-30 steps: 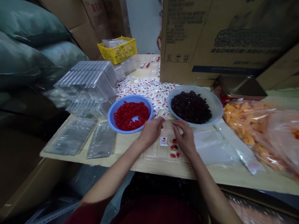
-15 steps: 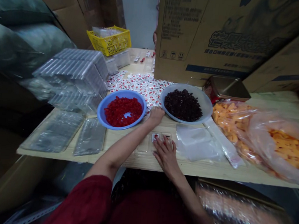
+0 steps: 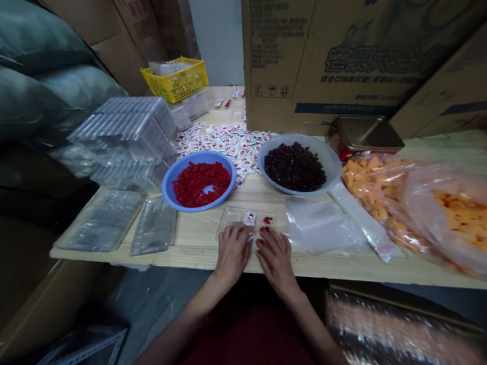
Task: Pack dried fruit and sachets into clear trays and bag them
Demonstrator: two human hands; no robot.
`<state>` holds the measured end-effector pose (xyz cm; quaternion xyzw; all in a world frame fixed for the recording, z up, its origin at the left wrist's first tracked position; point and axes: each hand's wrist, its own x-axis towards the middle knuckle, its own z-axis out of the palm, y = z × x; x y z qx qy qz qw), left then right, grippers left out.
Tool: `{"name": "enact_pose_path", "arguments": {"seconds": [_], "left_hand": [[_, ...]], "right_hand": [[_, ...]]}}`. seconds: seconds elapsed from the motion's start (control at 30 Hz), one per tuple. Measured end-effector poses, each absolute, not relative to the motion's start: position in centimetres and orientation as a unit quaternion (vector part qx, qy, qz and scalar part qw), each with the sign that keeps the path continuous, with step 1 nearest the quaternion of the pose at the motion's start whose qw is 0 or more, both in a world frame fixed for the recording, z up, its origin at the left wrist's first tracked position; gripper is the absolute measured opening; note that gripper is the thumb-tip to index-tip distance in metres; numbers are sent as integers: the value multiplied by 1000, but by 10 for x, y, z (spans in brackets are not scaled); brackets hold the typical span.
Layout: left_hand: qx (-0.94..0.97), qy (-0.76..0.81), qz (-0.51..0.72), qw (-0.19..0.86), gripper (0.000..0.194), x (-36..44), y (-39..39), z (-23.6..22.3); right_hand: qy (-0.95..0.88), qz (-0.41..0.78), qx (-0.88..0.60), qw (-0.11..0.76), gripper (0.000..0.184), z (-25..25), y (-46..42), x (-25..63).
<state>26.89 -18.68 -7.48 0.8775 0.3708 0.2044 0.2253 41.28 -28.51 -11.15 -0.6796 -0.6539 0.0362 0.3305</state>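
Both my hands are at a shallow clear plastic tray (image 3: pixel 229 216) near the table's front edge. My left hand (image 3: pixel 233 253) is closed over the tray's near side, a white packet partly showing at its fingertips. Fingers a little apart, my right hand (image 3: pixel 275 258) rests on the tray's right part, beside small red and dark pieces (image 3: pixel 267 220). A small white packet with a red print (image 3: pixel 249 218) lies in the tray's middle. Behind the tray stand a blue bowl (image 3: pixel 167 185) of red pieces, a pale bowl (image 3: pixel 333 173) of dark pieces and a heap of printed packets (image 3: pixel 225 144).
Stacked clear trays (image 3: pixel 125 122) and bagged flat sheets (image 3: pixel 101 222) are on the left, a yellow basket (image 3: pixel 188 80) behind. To the right lie clear bags (image 3: pixel 324 225) and bags of orange pieces (image 3: pixel 459 222). A tin (image 3: pixel 367 136) stands before a large carton (image 3: pixel 287 56).
My left hand has come back from the packet heap to the tray. My right hand stays at the tray, slightly lower, and more of the red and dark pieces shows. The view has shifted.
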Motion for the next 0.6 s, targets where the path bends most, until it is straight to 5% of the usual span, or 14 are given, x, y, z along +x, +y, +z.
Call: {"name": "enact_pose_path", "arguments": {"seconds": [0.23, 0.4, 0.6], "left_hand": [[901, 351, 199, 160, 22, 271, -162, -74], [907, 270, 282, 159, 25, 263, -158, -80], [928, 245, 241, 145, 26, 246, -170, -90]], "right_hand": [[-654, 14, -687, 316, 27, -120, -284, 412], [-648, 10, -691, 320, 29, -122, -284, 411], [-644, 6, -687, 337, 32, -126, -285, 413]]}}
